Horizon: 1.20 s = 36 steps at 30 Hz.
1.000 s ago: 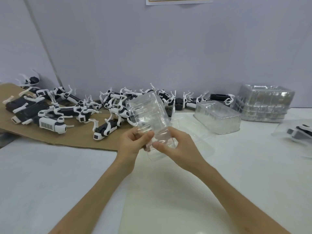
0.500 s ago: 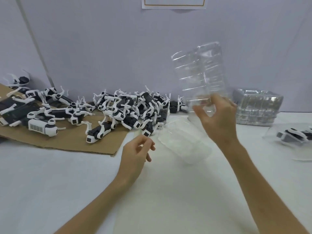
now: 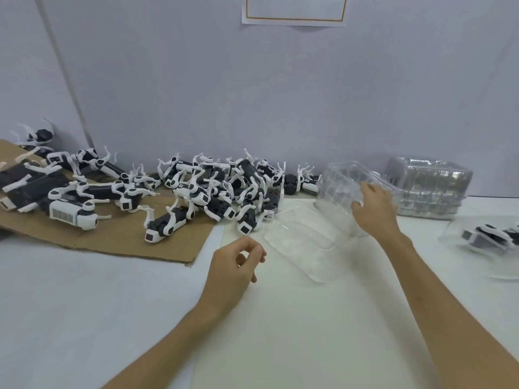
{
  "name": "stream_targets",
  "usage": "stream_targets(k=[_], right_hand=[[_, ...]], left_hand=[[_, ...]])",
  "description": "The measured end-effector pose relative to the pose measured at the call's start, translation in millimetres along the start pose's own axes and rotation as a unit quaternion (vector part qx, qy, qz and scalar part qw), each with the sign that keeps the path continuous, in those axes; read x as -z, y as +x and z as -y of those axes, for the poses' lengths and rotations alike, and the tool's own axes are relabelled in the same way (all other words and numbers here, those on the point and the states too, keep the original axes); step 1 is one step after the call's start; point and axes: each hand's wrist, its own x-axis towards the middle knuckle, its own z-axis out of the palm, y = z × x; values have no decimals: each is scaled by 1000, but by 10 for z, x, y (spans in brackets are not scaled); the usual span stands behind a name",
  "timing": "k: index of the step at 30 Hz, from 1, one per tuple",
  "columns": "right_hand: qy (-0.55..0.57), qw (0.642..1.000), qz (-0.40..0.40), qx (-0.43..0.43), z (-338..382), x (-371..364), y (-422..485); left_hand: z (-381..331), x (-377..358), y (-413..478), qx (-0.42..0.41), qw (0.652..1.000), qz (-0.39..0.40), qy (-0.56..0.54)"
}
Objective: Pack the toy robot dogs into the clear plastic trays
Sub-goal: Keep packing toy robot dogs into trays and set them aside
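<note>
Your right hand [image 3: 373,211] grips a tilted clear tray [image 3: 334,189] by its near side, just beside the tray stack [image 3: 429,189]. Your left hand [image 3: 236,265] hovers loosely curled, holding nothing. A second clear tray [image 3: 306,245] lies between your hands. The toy robot dogs [image 3: 213,192] lie heaped on and beside the cardboard [image 3: 112,237].

Left hand [image 3: 238,265] hovers loosely curled (holding nothing); right hand [image 3: 373,211], outstretched, grips clear tray [image 3: 335,189].
</note>
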Motion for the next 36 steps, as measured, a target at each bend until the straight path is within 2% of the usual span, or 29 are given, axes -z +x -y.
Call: stream_targets(k=[3, 5, 7, 11, 13, 15, 17, 19, 23, 26, 30, 32, 34, 36], right_hand=[[129, 984, -125, 7, 64, -7, -142], [224, 962, -149, 57, 204, 12, -273], [278, 953, -78, 93, 337, 30, -370], [224, 968, 75, 79, 353, 5, -434], [241, 965, 78, 62, 331, 29, -436], [312, 946, 74, 36, 314, 113, -431], [362, 922, 136, 33, 299, 192, -442], [362, 906, 213, 56, 321, 196, -478], [360, 892, 257, 91, 427, 143, -561], [386, 863, 311, 100, 507, 127, -612], [395, 829, 378, 116, 593, 114, -675], [374, 851, 347, 120, 629, 84, -696], [311, 901, 268, 140, 630, 36, -696], [258, 931, 210, 152, 597, 10, -687]], left_hand=[[-3, -14, -5, 6, 1000, 13, 5], [5, -18, 1, 15, 1000, 20, 10], [19, -13, 12, 32, 999, 34, 14], [49, -16, 21, 80, 993, 81, -43], [44, -13, 45, 97, 987, 98, -82], [41, -18, 73, 112, 978, 123, -126], [41, -21, 76, 117, 973, 142, -142], [60, -5, 78, 117, 975, 140, -131], [89, 1, 75, 105, 978, 140, -115], [115, -8, 96, 94, 984, 109, -108], [103, 96, 154, 99, 987, 1, -126], [101, 153, 184, 98, 986, -34, -134], [93, 180, 175, 85, 984, -67, -139], [97, 185, 155, 73, 983, -108, -132]])
